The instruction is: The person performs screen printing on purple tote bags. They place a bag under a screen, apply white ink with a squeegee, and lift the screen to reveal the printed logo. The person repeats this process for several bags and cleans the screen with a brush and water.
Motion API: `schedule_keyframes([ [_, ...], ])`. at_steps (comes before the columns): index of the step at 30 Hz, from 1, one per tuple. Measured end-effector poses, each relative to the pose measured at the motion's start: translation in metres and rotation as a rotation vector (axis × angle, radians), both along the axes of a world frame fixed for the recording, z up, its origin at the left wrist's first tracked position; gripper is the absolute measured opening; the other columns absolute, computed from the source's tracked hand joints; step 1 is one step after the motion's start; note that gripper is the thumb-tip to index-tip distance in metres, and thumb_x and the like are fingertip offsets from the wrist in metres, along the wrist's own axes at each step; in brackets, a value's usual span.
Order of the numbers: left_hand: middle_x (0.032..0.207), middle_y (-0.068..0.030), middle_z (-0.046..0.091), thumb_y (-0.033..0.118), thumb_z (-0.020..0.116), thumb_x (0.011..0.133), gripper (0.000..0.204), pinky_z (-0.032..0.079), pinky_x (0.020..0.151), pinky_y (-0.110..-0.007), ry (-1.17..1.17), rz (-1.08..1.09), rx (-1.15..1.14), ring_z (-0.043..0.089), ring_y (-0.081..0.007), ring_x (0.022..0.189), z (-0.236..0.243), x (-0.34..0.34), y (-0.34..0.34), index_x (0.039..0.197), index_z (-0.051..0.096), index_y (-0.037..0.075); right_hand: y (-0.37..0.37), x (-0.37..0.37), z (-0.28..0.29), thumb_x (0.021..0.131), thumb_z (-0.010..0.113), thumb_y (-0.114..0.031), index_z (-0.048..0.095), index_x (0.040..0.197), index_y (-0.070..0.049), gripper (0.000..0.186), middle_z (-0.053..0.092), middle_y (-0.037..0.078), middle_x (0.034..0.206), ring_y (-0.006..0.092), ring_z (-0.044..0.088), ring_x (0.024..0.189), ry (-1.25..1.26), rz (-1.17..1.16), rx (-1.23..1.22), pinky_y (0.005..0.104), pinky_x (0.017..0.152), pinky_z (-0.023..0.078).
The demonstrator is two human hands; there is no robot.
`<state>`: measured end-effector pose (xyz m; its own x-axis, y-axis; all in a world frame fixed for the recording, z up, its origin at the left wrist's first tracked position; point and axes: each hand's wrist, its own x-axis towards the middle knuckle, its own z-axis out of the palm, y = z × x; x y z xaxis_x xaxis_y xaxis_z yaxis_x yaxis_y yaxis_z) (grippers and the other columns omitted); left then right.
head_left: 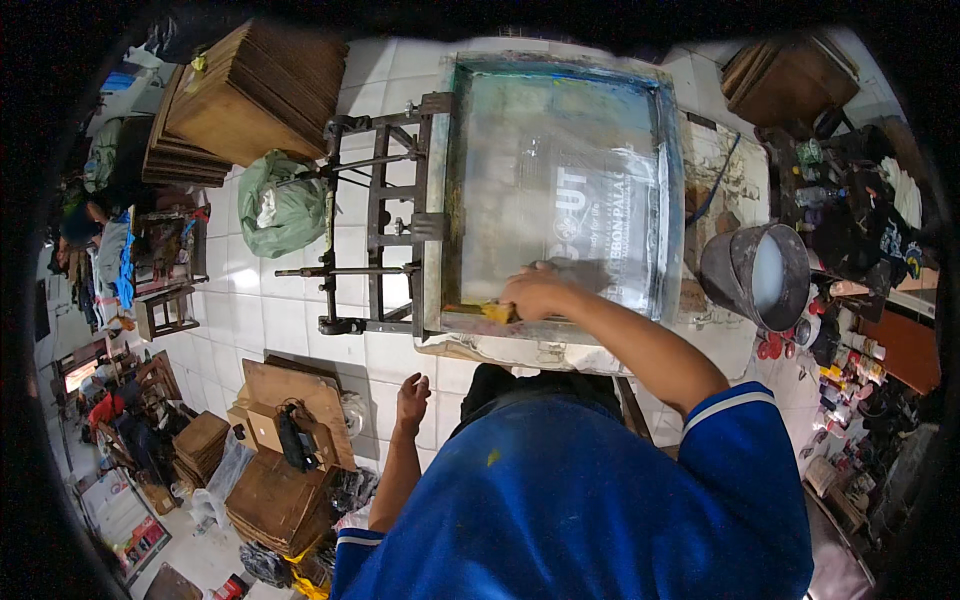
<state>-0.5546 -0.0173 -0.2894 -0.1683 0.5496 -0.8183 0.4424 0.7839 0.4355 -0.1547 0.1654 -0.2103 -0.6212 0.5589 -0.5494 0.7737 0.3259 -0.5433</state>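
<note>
A screen-printing frame (671,200) lies flat on the table before me, its mesh carrying pale printed lettering and its inner edges stained blue and green. My right hand (540,292) reaches over the frame's near side. Its fingers are closed on a small yellow sponge (497,312), held low at the near left inner corner; part of it is hidden by the fingers. My left hand (412,402) hangs at my left side, away from the table, with nothing in it and its fingers loosely apart. A metal hinge clamp (383,220) grips the frame's left edge.
At the right edge of the table stands a dark bucket (725,272) with pale liquid. Stacked boards (255,95) and a green plastic bag (282,205) are on the left floor. Behind my left side sit cardboard boxes (280,495). Clutter (850,370) crowds the right.
</note>
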Motion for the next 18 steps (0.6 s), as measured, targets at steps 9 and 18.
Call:
schedule_keyframes([
  [9,0.115,-0.0085,0.069,0.045,0.062,0.101,0.062,0.054,0.08,-0.037,0.008,0.01,-0.029,0.07,-0.0231,0.102,-0.018,-0.017,-0.001,0.146,0.05,0.004,-0.022,0.136,-0.014,0.095,0.061,-0.04,0.071,0.102,-0.012,0.031,0.068,0.012,0.108,0.0365,0.066,0.099,-0.083,-0.37,0.426,0.0504,0.086,0.053],
  [18,0.11,-0.0156,0.072,0.042,0.065,0.101,0.061,0.053,0.071,-0.034,0.03,0.08,0.064,0.07,-0.0207,0.094,-0.015,-0.007,0.013,0.142,0.053,-0.002,-0.034,0.104,-0.012,0.092,0.06,-0.01,0.069,0.131,-0.023,0.042,0.06,0.008,0.116,0.0271,0.058,0.109,0.112,-0.105,0.491,0.0405,0.095,0.051],
])
